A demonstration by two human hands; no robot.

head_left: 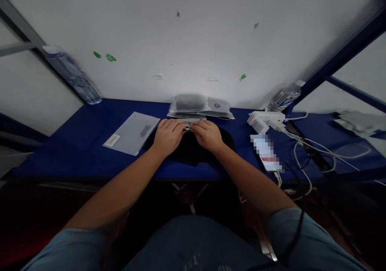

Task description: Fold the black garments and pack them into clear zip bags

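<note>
My left hand (169, 135) and my right hand (208, 134) meet at the middle of the blue desk, fingers bent and pinched close together. Between the fingertips is a small piece with whitish and dark parts, too small and covered to name. Beneath both hands lies a soft-looking black item (189, 152), its kind unclear. Just beyond the fingers, clear frosted plastic bags (191, 104) rest against the wall, with something dark inside one. To the left of my left hand lies a flat frosted zip bag (132, 132) with a pale label.
A phone (267, 152) with a cable plugged in lies at right, near a white power strip (267, 117) with adapters. White cables (307, 174) trail off the desk (75, 150). Bottles stand at the back left (74, 76) and back right (285, 96) beside the frame posts.
</note>
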